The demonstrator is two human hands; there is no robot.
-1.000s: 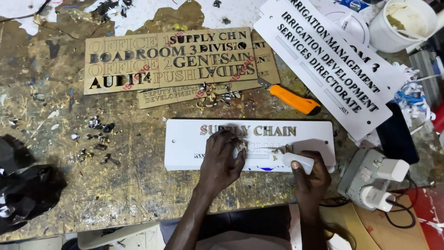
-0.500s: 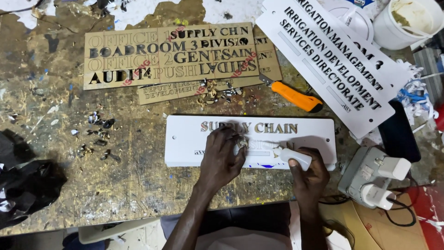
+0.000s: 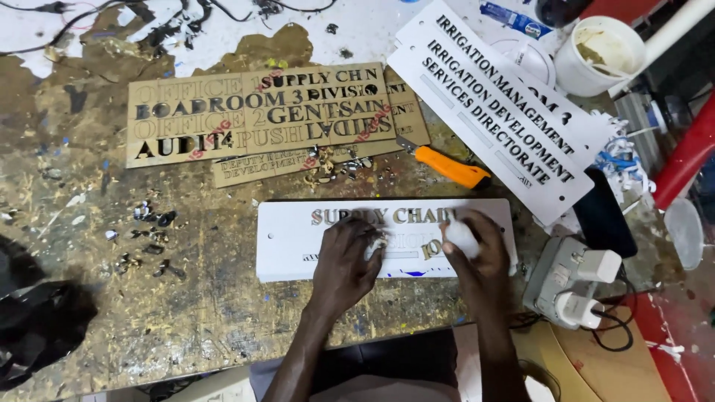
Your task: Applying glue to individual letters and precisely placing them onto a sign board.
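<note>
Black heap: a dark crumpled bundle (image 3: 33,331) lay at the far left edge of the worn, paint-stained wooden surface (image 3: 112,223), at about 8 o'clock from the middle of the view.
Scraps: small dark offcuts (image 3: 153,234) were scattered at 9 o'clock from the left hand.
Brown sheets: flat brown sheets with cut-out letters (image 3: 261,112) lay at 11 o'clock from the left hand, well apart from it.
White plaque: a long white rectangular plaque bearing metallic letters (image 3: 287,242) lay flat near the front edge of the surface, under both hands.
Left hand: the left hand (image 3: 345,257) rested palm down on the plaque, its fingers (image 3: 365,231) spread and pressed flat, gripping nothing that showed.
Right hand: the right hand (image 3: 480,249) lay on the plaque's right part, its fingers curled shut around a small white lump (image 3: 462,237).
Knife: an orange-handled utility knife (image 3: 447,165) lay at 12 o'clock from the right hand, apart from it.
White signs: long white signs with black lettering (image 3: 491,112) lay slanted at 1 o'clock.
Power strip: a white power strip with plugs (image 3: 573,279) sat at 3 o'clock from the right hand.
Cup: a white cup (image 3: 599,56) stood at the upper right.
</note>
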